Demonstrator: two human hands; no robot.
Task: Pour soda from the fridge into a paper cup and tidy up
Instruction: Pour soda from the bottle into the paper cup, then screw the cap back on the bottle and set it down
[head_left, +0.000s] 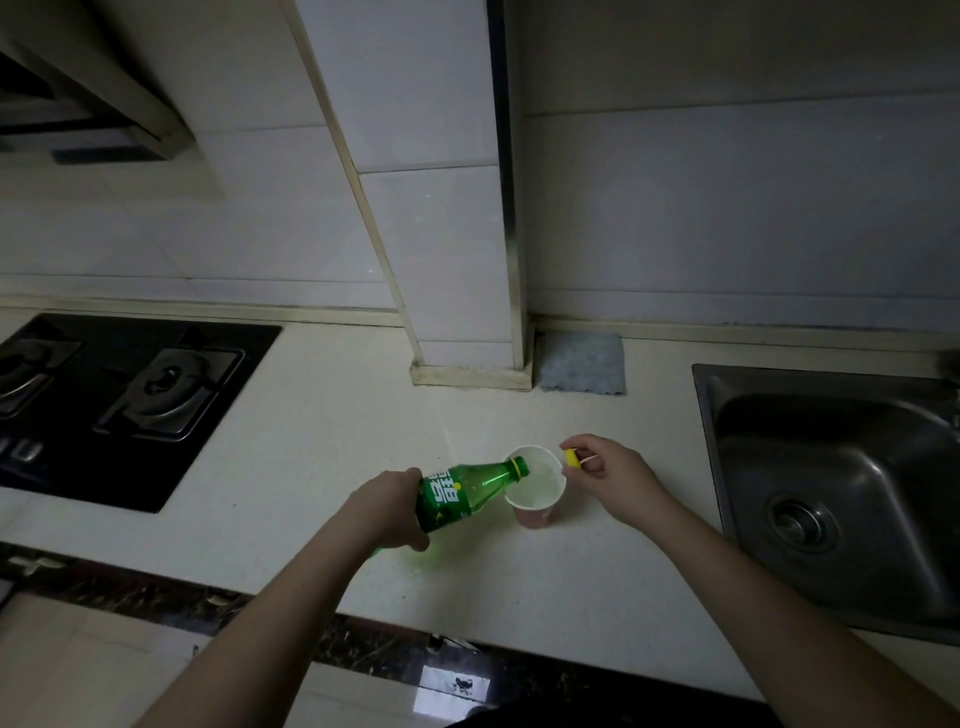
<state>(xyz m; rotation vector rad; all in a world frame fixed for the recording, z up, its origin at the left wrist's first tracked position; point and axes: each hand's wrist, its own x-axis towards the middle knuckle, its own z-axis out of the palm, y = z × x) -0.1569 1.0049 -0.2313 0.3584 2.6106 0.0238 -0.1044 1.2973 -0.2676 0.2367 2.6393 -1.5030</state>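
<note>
My left hand (387, 506) wraps the green soda bottle (462, 493) low on its body, neck tipped over the paper cup (535, 491) on the countertop (322, 441); it likely feels light, slick, squashy. My right hand (605, 470) pinches the yellow cap (571, 458).

One green plastic soda bottle (456, 494), one white paper cup (535, 488), one yellow bottle cap (571, 458), one grey-blue cloth (582, 362), one steel sink (841, 488), two black hob burners (166, 387) and two hands (387, 506) at the pale tabletop (322, 441).
</note>
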